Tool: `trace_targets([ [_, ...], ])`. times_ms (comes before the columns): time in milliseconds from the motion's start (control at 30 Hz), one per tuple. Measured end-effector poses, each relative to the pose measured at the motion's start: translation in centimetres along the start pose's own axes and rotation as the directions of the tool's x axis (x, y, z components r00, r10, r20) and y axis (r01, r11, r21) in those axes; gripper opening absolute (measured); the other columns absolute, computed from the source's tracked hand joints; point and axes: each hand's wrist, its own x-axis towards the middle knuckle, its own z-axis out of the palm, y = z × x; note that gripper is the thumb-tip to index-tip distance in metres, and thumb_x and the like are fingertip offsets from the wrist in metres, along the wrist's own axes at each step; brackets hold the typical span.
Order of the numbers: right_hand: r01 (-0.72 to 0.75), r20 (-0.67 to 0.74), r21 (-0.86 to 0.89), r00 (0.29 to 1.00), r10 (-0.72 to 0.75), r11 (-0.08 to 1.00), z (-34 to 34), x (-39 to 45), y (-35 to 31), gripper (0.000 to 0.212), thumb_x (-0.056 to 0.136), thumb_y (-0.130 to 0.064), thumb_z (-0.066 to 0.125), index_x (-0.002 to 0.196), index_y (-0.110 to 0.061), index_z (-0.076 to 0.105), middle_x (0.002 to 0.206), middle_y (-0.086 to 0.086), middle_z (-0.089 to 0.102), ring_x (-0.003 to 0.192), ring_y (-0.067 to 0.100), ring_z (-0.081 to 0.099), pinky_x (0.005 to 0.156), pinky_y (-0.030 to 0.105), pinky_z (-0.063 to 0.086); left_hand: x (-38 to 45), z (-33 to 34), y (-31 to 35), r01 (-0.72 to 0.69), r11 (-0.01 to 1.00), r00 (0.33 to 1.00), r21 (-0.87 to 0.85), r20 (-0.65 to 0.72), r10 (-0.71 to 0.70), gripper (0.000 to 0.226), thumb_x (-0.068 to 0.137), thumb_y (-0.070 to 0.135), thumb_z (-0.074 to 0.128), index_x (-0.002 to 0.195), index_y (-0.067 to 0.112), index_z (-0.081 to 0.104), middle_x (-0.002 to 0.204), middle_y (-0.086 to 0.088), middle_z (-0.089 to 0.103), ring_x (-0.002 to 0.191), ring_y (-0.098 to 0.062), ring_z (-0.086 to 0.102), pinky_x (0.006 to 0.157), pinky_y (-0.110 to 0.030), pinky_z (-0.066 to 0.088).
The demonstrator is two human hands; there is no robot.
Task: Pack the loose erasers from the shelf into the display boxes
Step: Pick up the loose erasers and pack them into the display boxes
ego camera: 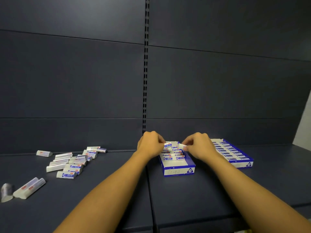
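dark blue-grey back panels (72, 78) fill the far wall, split by a slotted upright (145, 68) at centre. pale wall sliver (303, 125) far right. small yellow bit (247, 231) at near right edge, unclear.

Dark navy metal back wall (72, 78) of shop shelving fills most of view, built from wide horizontal panels with thin seams between them. Slotted vertical upright strip (145, 68) runs down centre, splitting wall into left and right bays. Matte dark blue shelf deck (193, 199) below, narrow seam running front to back near its middle. Pale grey wall sliver (303, 125) at far right edge. Light dim, even, soft sheen upper left.
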Motion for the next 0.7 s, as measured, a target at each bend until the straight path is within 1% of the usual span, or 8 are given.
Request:
trace_targets([
  [200, 0.078, -0.022, 0.132, 0.997, -0.076, 0.988, 1.5, 1.6, 1.0, 0.017, 0.084, -0.033, 0.077, 0.102, -0.032, 0.076, 0.101, -0.011, 0.072, 0.089, 0.008, 0.063, 0.077, 0.032, 0.058, -0.5, 1.6, -0.2, 0.04, 0.999, 0.999, 0.02, -0.02, -0.04, 0.023, 0.088, 0.013, 0.064, 0.099, 0.024, 0.081, 0.103, 0.007, 0.076, 0.094, -0.013, 0.067, 0.083, -0.037, 0.061],
  [300, 0.13, 0.003, 0.182, 0.991, -0.133, 0.975, 2.5, 1.9, 1.7, 0.018, 0.083, -0.03, 0.078, 0.102, -0.03, 0.077, 0.107, -0.008, 0.071, 0.093, 0.011, 0.062, 0.078, 0.032, 0.057, -0.9, 2.6, -0.4, 0.064, 0.998, 0.998, 0.019, -0.017, -0.064, 0.025, 0.085, 0.014, 0.064, 0.095, 0.028, 0.082, 0.098, 0.011, 0.076, 0.099, -0.012, 0.064, 0.085, -0.037, 0.059],
  [400, 0.162, 0.03, 0.223, 0.985, -0.172, 0.961, 3.5, 2.4, 2.4, 0.022, 0.082, -0.028, 0.08, 0.104, -0.025, 0.078, 0.11, -0.006, 0.069, 0.096, 0.012, 0.062, 0.076, 0.028, 0.056, -1.1, 3.4, -0.3, 0.062, 0.997, 0.998, 0.035, 0.01, -0.062, 0.026, 0.082, 0.012, 0.063, 0.093, 0.027, 0.082, 0.092, 0.013, 0.076, 0.099, -0.014, 0.061, 0.085, -0.035, 0.057],
  [467, 0.165, 0.023, 0.279, 0.984, -0.178, 0.946, 4.2, 2.6, 2.8, 0.02, 0.082, -0.027, 0.081, 0.101, -0.025, 0.078, 0.107, -0.006, 0.07, 0.096, 0.012, 0.062, 0.074, 0.025, 0.054, -1.2, 3.4, -0.1, 0.038, 0.997, 0.999, 0.072, 0.004, -0.039, 0.029, 0.084, 0.011, 0.062, 0.095, 0.026, 0.083, 0.084, 0.018, 0.069, 0.097, -0.012, 0.052, 0.085, -0.028, 0.052],
  [500, 0.166, 0.016, 0.314, 0.984, -0.18, 0.935, 4.5, 2.7, 2.9, 0.018, 0.082, -0.025, 0.081, 0.099, -0.025, 0.078, 0.103, -0.007, 0.07, 0.095, 0.013, 0.063, 0.072, 0.022, 0.053, -1.3, 3.4, -0.1, 0.025, 0.995, 1.0, 0.092, -0.003, -0.025, 0.029, 0.084, 0.01, 0.061, 0.096, 0.026, 0.083, 0.08, 0.022, 0.062, 0.096, -0.011, 0.048, 0.083, -0.025, 0.047],
  [567, 0.168, 0.009, 0.367, 0.983, -0.184, 0.915, 5.0, 2.7, 3.1, 0.017, 0.081, -0.021, 0.081, 0.098, -0.023, 0.078, 0.097, -0.009, 0.068, 0.089, 0.01, 0.063, 0.066, 0.014, 0.046, -1.3, 3.2, -0.1, 0.008, 0.994, 1.0, 0.108, -0.004, -0.008, 0.03, 0.085, 0.009, 0.061, 0.097, 0.026, 0.082, 0.076, 0.026, 0.052, 0.096, -0.01, 0.045, 0.081, -0.022, 0.042],
  [633, 0.182, 0.004, 0.378, 0.98, -0.199, 0.908, 5.2, 2.9, 3.3, 0.017, 0.081, -0.02, 0.081, 0.098, -0.021, 0.079, 0.093, -0.01, 0.066, 0.082, 0.005, 0.061, 0.061, 0.009, 0.041, -1.3, 3.2, -0.1, 0.004, 0.994, 1.0, 0.11, 0.011, -0.005, 0.03, 0.085, 0.009, 0.062, 0.096, 0.026, 0.083, 0.076, 0.026, 0.054, 0.096, -0.01, 0.047, 0.079, -0.022, 0.043],
  [700, 0.193, -0.005, 0.376, 0.978, -0.206, 0.906, 5.5, 3.3, 3.6, 0.016, 0.081, -0.021, 0.081, 0.096, -0.022, 0.078, 0.09, -0.011, 0.066, 0.079, 0.003, 0.06, 0.058, 0.007, 0.039, -1.3, 3.4, 0.0, -0.005, 0.991, 1.0, 0.134, 0.027, 0.001, 0.03, 0.085, 0.01, 0.063, 0.097, 0.029, 0.082, 0.085, 0.022, 0.066, 0.096, -0.01, 0.048, 0.082, -0.026, 0.049],
])
